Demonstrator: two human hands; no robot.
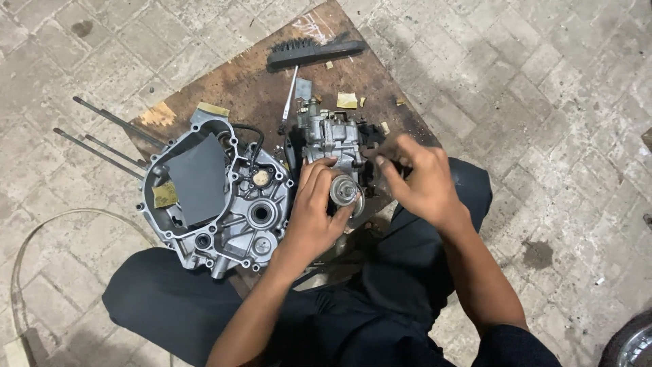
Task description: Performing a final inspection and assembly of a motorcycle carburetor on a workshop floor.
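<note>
A grey metal carburettor-like engine part (334, 139) stands on a brown wooden board (258, 88) in front of me. My left hand (314, 207) grips its lower round end (344, 190), fingers curled around it. My right hand (418, 180) is at the part's right side, fingertips pinched together against it; I cannot tell whether anything small is in them. A large aluminium engine case half (217, 197) lies to the left with a dark sheet of sandpaper (198, 178) resting inside it.
A black brush (314, 51) lies at the board's far edge, a thin screwdriver-like tool (291, 95) below it. Long metal rods (109, 139) stick out left of the case. Scraps of yellow paper (346, 100) litter the board. Paved brick floor surrounds; my dark-trousered legs are below.
</note>
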